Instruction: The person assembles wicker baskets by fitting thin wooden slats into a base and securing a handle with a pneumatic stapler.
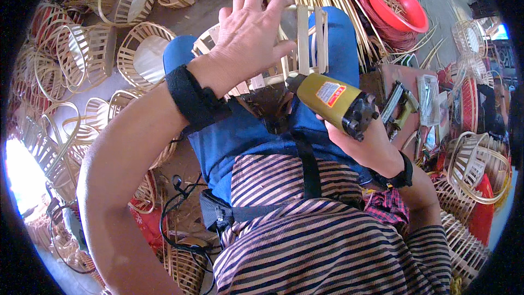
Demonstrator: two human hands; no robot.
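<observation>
A pale woven basket (303, 41) of bamboo or wood strips sits between my knees, tilted. My left hand (245, 33) holds it from above, fingers over the far side and thumb toward the right. The palm hides much of the basket, and a thin strip rises beyond my fingers. My right hand (363, 142) grips an olive-gold nail gun (327, 98) with a black end cap. Its dark nose points left at the basket's near lower rim; whether it touches cannot be made out. The body of the tool hides most of my right fingers.
Several finished-looking baskets (143, 49) crowd the floor on the left. Long loose strips (333, 5) lie ahead, beside a red basin (412, 16) with scraps in it. Another nail gun (401, 104) rests on a box at right. A black cable (169, 216) hangs at my left hip.
</observation>
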